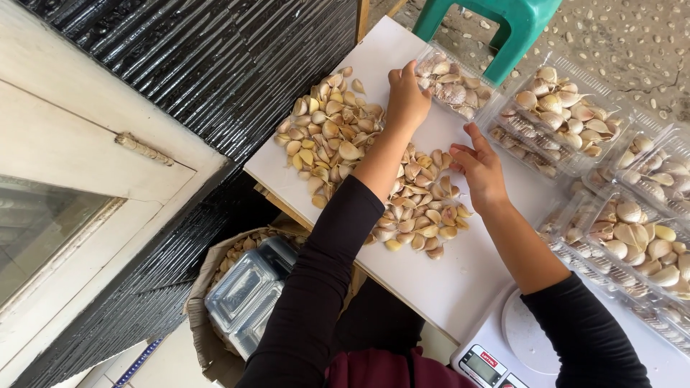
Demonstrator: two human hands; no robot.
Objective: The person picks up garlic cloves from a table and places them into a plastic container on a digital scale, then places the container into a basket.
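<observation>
a clear plastic tray [453,85] partly filled with garlic cloves sits at the far edge of the white bench [460,280], tilted where the left hand [407,100] curls its fingers over the rim, seemingly steadying it. the right hand [480,169] hovers just beside the loose garlic pile [345,136], fingers loosely spread and pinching nothing. filled trays [568,115] sit to the right, a scale [517,345] close by.

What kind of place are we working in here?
Likely a small outdoor packing spot: a white table heaped with garlic cloves, filled clear plastic containers, a digital scale, and pebbled concrete ground.
</observation>
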